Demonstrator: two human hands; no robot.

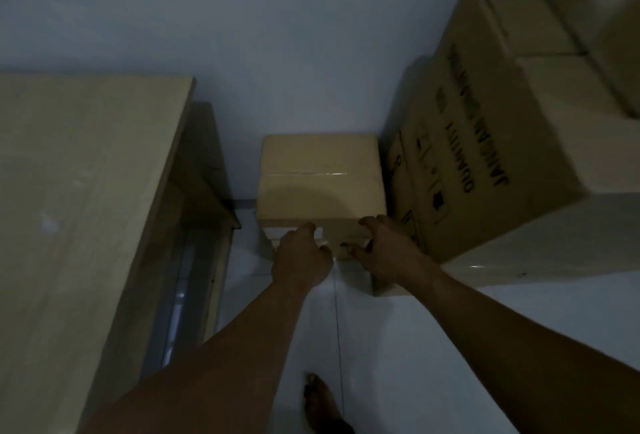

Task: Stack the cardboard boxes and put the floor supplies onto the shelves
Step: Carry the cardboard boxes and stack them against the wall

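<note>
- The small cardboard box [322, 180] sits on the tiled floor [398, 347] against the wall [242, 35]. Its flaps are closed and a strip of glossy tape runs across the top, so its contents are hidden.
- It stands just beside a large printed box [485, 156] on its right, with a wooden cabinet [76, 191] to its left.
- The large printed box is also closed. Smaller boxes [554, 69] rest on top of it, and a paler box [526, 253] lies under it.
- Both bare arms reach straight forward and down to the small box's near face.
- The left hand [301, 255] has one finger on the top near edge, with the others curled.
- The right hand [384, 250] has its fingers bent, claw-like, at the near right corner.
- The light is dim, so I cannot tell whether either hand actually grips the box.
- The cardboard is matte tan, the cabinet is pale wood grain, and the tiles are white and smooth.
- A bare foot [322, 406] stands on the floor.
</note>
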